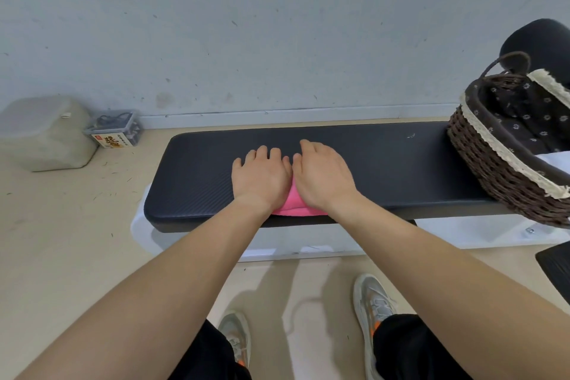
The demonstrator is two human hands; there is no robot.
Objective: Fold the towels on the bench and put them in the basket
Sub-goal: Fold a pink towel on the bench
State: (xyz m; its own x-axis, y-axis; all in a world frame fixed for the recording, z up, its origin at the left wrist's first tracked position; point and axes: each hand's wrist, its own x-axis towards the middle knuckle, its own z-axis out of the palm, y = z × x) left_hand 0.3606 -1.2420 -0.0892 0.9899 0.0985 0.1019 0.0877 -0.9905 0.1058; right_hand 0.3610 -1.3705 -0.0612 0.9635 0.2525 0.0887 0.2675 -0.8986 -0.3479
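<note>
Pressing the towel [294,206] onto the surface [401,163], both hands side by side at centre frame.

Head view: the left hand [260,176] and right hand [324,174] lie palm down on the pink towel near the surface's front edge. Their fingers [262,153] are laid out rather than gripping, and the thumbs almost meet. This looks like smoothing a fold. The next move probably calls for lifting the bundle without letting it open and carrying it to the basket [493,170], which stands on the surface at the right of the frame. The hands cover most of the towel, so how far it is folded cannot be told. The frame's right edge cuts off the basket, and a white patch inside it may be another towel, though that is unclear.
</note>
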